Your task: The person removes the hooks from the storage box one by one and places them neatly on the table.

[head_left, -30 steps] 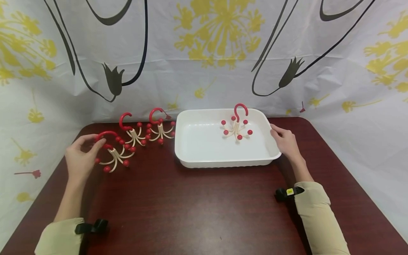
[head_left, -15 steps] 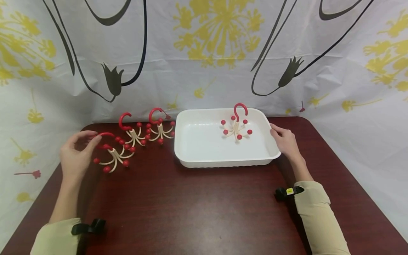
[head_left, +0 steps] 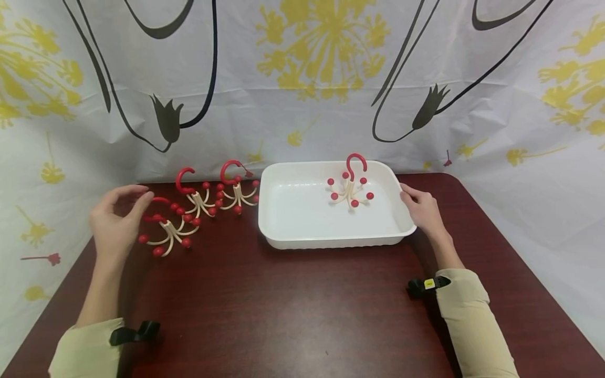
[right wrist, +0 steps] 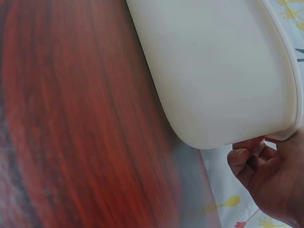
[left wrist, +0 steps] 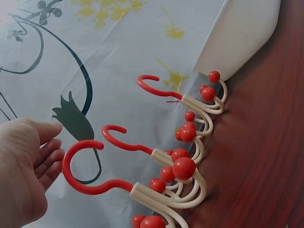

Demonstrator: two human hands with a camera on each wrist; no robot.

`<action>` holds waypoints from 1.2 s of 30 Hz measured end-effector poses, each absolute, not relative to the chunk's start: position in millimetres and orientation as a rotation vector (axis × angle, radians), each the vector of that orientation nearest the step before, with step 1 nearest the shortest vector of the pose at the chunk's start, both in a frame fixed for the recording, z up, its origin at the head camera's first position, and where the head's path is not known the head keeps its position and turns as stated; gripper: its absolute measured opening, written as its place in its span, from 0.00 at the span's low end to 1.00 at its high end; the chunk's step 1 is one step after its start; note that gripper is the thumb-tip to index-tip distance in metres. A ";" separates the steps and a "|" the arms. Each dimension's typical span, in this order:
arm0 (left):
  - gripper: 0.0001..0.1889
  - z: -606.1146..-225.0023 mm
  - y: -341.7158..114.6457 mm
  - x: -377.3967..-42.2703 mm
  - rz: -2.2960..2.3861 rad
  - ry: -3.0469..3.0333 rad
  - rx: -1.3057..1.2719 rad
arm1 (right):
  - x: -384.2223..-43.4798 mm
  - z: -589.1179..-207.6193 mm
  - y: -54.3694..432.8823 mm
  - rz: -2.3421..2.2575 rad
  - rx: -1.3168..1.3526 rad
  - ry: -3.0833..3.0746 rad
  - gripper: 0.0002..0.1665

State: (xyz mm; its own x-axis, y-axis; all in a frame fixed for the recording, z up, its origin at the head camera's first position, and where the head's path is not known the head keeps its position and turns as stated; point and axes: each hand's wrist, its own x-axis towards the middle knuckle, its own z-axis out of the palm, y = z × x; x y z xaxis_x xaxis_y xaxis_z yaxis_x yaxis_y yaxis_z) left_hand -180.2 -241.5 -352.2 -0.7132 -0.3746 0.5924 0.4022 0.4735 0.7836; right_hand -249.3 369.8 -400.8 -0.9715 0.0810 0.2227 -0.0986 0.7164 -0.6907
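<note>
My left hand (head_left: 115,218) is beside the red hook of the nearest multi-arm hanger (head_left: 170,228), a piece with cream arms ending in red balls. In the left wrist view, a small gap shows between its loosely bent fingers (left wrist: 51,164) and the hook (left wrist: 90,190); nothing is in the hand. Two similar hangers stand behind it, one in the middle (head_left: 198,202) and one farther right (head_left: 238,193). My right hand (head_left: 425,210) grips the right rim of a white tray (head_left: 293,210), thumb on top and fingers below. Another such hanger (head_left: 351,191) stands inside the tray, right of its middle.
The dark red-brown table (head_left: 283,304) reaches back to a white curtain (head_left: 264,115) with yellow and grey flower prints. Balls of the three left hangers overlap in the head view, and the rightmost one stands close to the tray's left side.
My left hand has let go of the nearest hanger's hook, drawn off to the left and risen slightly. My right hand and the tray have stayed in place.
</note>
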 end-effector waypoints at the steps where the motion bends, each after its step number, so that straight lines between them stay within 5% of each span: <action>1: 0.13 -351.4 -240.4 -180.3 -1.313 -1.969 -0.023 | -249.4 -400.9 369.8 1.100 0.015 -2.685 0.29; 36: 0.09 -332.1 -154.6 -184.0 -1.437 -2.020 -0.245 | -249.5 -401.2 369.9 1.107 -0.003 -2.677 0.29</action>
